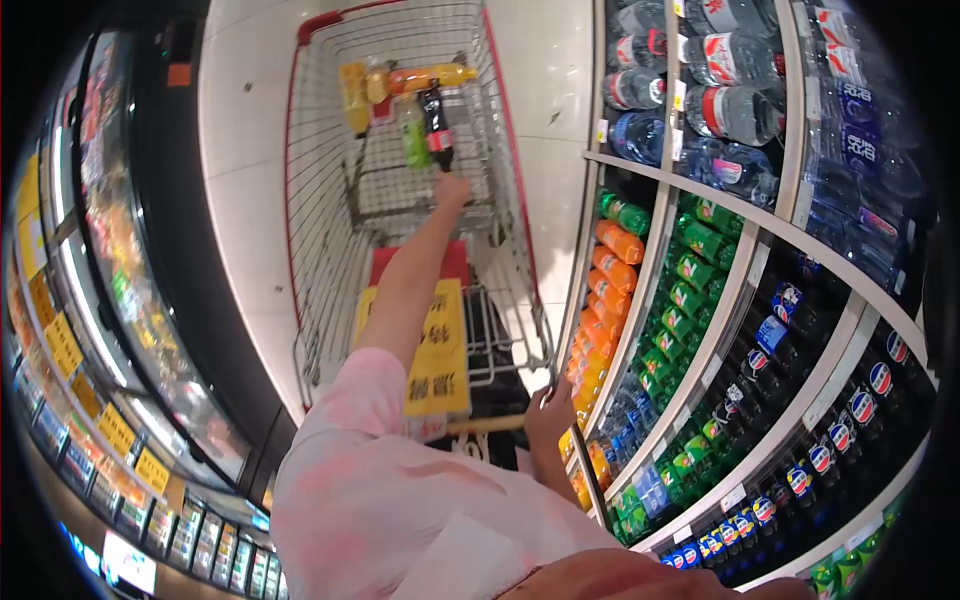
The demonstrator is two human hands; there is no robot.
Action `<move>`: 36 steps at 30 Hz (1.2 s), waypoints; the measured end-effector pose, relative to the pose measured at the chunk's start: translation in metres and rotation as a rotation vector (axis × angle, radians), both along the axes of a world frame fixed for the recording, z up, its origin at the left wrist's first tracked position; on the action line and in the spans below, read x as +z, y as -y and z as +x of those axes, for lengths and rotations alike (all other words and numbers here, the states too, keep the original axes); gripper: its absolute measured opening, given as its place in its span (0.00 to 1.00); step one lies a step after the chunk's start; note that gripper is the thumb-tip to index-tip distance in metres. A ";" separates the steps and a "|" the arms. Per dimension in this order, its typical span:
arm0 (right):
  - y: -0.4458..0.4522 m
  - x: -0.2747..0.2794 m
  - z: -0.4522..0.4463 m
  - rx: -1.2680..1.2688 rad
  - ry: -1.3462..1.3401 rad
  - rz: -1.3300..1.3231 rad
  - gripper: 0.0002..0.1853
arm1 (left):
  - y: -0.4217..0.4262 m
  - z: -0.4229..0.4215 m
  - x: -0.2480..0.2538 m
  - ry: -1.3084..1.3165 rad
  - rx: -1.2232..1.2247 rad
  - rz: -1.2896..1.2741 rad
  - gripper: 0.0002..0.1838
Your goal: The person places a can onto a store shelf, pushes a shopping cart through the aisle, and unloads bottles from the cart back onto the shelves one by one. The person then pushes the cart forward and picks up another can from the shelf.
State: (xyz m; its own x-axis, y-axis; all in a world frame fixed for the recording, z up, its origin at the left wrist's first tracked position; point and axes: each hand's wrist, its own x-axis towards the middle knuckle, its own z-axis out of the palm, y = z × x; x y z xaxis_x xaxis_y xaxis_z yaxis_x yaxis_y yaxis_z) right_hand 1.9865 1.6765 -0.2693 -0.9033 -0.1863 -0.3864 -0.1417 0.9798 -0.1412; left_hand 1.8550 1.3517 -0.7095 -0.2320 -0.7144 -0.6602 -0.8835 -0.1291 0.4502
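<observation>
At twelve o'clock, the left hand (453, 190) is gripping a dark, red-labelled plastic bottle (436, 125) over a red-rimmed wire cart (515, 150) on pale floor tiles (245, 130). At five, the right hand (549, 428) is showing, its grip impossible to tell. Bottle-filled shelves (745, 208) are lining three o'clock.

Left arm (400, 285): stretched forward, nearly straight | left hand (452, 188): gripping | right hand (548, 425): beside torso (420, 490), fingers bent

left fingers (450, 184) holding dark bottle (435, 115) | red-rimmed cart (340, 16) below | right fingers (562, 408) near handle (490, 425), grip unclear
</observation>
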 end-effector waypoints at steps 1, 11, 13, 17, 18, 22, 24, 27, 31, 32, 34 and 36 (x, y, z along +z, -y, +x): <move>0.000 -0.002 0.004 -0.007 -0.030 -0.049 0.15 | -0.007 0.001 -0.032 0.011 0.020 -0.094 0.36; 0.004 0.010 0.014 -0.019 -0.116 -0.162 0.17 | 0.011 0.050 0.077 -0.061 -0.265 -0.153 0.18; 0.005 0.014 0.011 -0.012 -0.169 -0.201 0.16 | 0.025 0.080 0.066 -0.116 -0.885 -0.309 0.21; -0.002 0.020 0.017 -0.017 -0.204 -0.237 0.17 | 0.034 0.103 0.220 -0.349 -0.052 0.373 0.28; -0.006 0.020 0.018 -0.020 -0.229 -0.255 0.17 | 0.037 0.121 0.249 -0.385 -0.206 0.348 0.28; -0.009 0.043 0.021 0.004 -0.257 -0.286 0.27 | 0.012 0.175 0.425 -0.120 -0.818 -0.139 0.34; -0.006 0.063 0.022 0.087 -0.160 -0.221 0.39 | -0.010 0.207 0.514 -0.194 -0.985 -0.370 0.32; -0.008 0.083 0.047 0.222 -0.234 -0.357 0.51 | -0.033 0.235 0.625 -0.199 -1.198 -0.409 0.27; 0.005 0.109 0.090 0.175 -0.139 -1.129 0.50 | -0.059 0.272 0.765 -0.369 -1.470 -0.284 0.19; 0.003 0.122 0.099 0.223 -0.082 -1.238 0.49 | -0.066 0.275 0.791 -0.414 -1.528 -0.232 0.17; -0.019 0.160 0.133 0.163 0.227 -1.472 0.46 | -0.068 0.288 0.814 -0.471 -1.585 -0.235 0.16; -0.039 0.200 0.171 -0.055 0.746 -1.704 0.41 | -0.072 0.285 0.824 -0.658 -1.657 -0.169 0.16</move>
State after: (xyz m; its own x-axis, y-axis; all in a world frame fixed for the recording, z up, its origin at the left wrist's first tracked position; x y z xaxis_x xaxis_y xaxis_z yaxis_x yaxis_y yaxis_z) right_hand 2.1578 1.7160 -0.0690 -0.6739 -0.7310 -0.1076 0.4269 -0.2664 -0.8642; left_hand 2.1405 1.4235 0.1146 -0.8738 0.4702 -0.1239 0.2815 0.6969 0.6596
